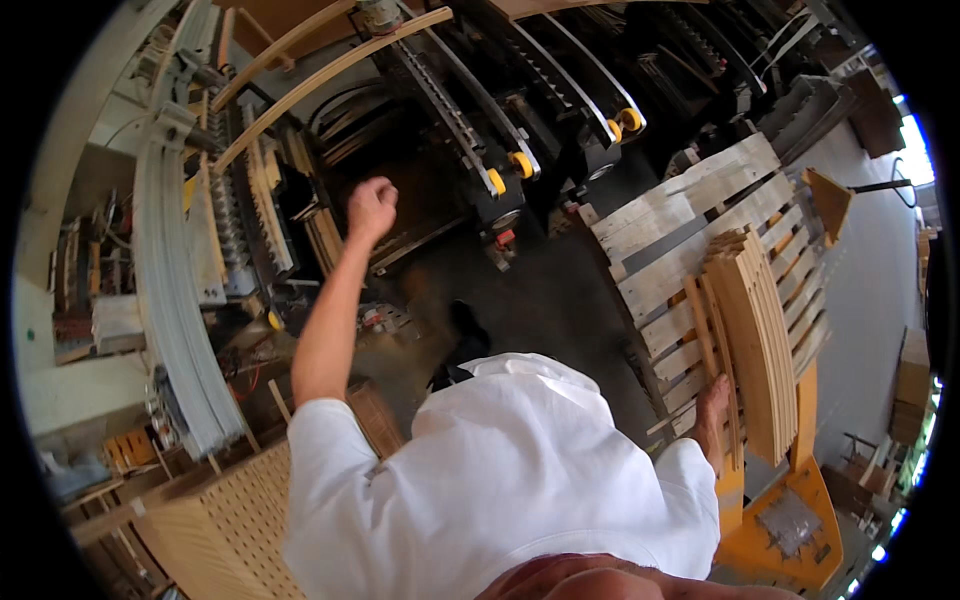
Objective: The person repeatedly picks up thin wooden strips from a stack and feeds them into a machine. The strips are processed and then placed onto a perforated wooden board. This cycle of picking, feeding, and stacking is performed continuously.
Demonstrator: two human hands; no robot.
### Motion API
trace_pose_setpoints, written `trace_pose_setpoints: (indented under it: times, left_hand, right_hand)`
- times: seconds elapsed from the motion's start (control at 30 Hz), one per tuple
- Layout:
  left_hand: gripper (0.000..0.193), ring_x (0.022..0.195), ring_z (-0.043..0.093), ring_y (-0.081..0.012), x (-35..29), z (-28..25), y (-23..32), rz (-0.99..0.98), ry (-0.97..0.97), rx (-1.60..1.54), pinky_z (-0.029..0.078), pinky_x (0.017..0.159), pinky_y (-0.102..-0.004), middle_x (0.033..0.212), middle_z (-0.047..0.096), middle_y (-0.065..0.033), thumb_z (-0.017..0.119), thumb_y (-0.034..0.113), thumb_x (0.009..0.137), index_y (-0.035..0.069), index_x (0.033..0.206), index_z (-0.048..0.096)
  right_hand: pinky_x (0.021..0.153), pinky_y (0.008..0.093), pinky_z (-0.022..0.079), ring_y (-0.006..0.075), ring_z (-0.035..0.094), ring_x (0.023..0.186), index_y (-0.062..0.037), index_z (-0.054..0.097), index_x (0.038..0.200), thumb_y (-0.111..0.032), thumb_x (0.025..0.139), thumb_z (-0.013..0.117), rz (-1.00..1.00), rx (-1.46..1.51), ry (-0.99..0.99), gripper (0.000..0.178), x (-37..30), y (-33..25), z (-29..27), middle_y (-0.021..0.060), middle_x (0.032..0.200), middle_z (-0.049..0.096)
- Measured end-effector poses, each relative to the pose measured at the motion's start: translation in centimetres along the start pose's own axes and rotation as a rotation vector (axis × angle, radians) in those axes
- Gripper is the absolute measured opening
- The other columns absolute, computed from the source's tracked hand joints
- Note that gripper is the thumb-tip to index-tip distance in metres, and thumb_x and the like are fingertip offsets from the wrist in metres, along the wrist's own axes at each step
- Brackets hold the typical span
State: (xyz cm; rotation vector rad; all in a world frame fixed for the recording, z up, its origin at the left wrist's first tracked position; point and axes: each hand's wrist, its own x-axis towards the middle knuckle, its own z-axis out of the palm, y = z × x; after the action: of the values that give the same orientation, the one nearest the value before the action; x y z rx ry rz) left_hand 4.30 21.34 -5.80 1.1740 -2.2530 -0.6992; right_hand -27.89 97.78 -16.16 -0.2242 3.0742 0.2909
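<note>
1. Head view, and from where I stand the left hand [372,208] is held out at the end of a raised forearm, its fingers curled into a loose fist.
2. Down beside the body, the right hand [712,402] meets the lower part of some narrow wooden strips [700,327]; I can't tell whether it grips them or merely rests there.
3. Just right of that hand, a stack of curved wooden boards [757,350] lies on a slatted pallet [690,192].
4. Below the right hand stands a yellow-orange metal frame [735,505].
5. Beyond the left hand, a long curved wooden strip [330,75] arches across the machinery.
6. To the right of the left hand, metal machine arms [440,100] end near yellow rollers [496,182].
7. Left of that same hand hangs a bundle of long greyish strips [180,280].
</note>
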Motion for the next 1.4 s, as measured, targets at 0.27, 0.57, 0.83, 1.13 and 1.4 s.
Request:
trace_pose_setpoints:
  times: [0.27,0.57,0.83,1.13,1.4]
  left_hand:
    - [0.045,0.123,0.048,-0.0391,19.5,-5.5,-5.8,0.094,0.169,0.487,0.040,0.105,-0.0466,0.133,0.052,-0.0203,0.063,0.022,0.086,0.002,0.126,0.058]
    - [0.070,0.140,0.030,-0.0338,27.8,-9.7,-8.9,-0.154,0.011,0.843,0.027,0.113,-0.0526,0.146,0.040,-0.0158,0.061,0.035,0.091,0.014,0.150,0.031]
    - [0.041,0.099,0.063,-0.0370,22.2,-8.0,-4.9,-0.002,0.013,0.567,0.049,0.085,-0.0497,0.105,0.066,-0.0146,0.069,0.037,0.083,0.009,0.112,0.060]
    - [0.031,0.087,0.064,-0.0377,-0.5,-8.3,4.2,-0.011,-0.263,0.150,0.051,0.074,-0.0492,0.089,0.066,-0.0152,0.076,0.031,0.078,0.009,0.093,0.059]
    - [0.026,0.093,0.062,-0.0368,-12.2,-9.8,7.5,-0.186,-0.410,-0.012,0.048,0.079,-0.0492,0.093,0.066,-0.0155,0.071,0.029,0.083,0.007,0.094,0.064]
  right_hand:
    - [0.088,0.0511,0.053,0.0446,0.060,0.109,-0.0068,0.054,0.123,-0.032,0.092,0.054,0.296,-0.235,-0.229,0.040,3.0,-3.6,-0.2,0.0242,0.119,0.059]
    - [0.083,0.0440,0.050,0.0398,0.063,0.097,0.0011,0.059,0.109,-0.020,0.091,0.064,-0.114,0.339,-0.100,0.029,-0.2,-9.6,-7.1,0.0205,0.104,0.067]
    - [0.058,0.0260,0.041,0.0095,0.048,0.069,0.0000,0.055,0.121,-0.020,0.101,0.052,-0.273,1.266,-0.023,0.029,-3.5,-31.5,-23.9,0.0003,0.085,0.054]
    - [0.066,0.0432,0.053,0.0406,0.065,0.085,-0.0044,0.052,0.128,-0.020,0.089,0.067,-1.338,0.669,0.080,0.045,-0.9,-56.1,-38.7,0.0188,0.101,0.066]
    - [0.075,0.0506,0.049,0.0421,0.061,0.094,-0.0099,0.054,0.124,-0.030,0.092,0.060,-1.929,0.556,0.119,0.038,-4.2,-85.1,-37.9,0.0191,0.100,0.064]
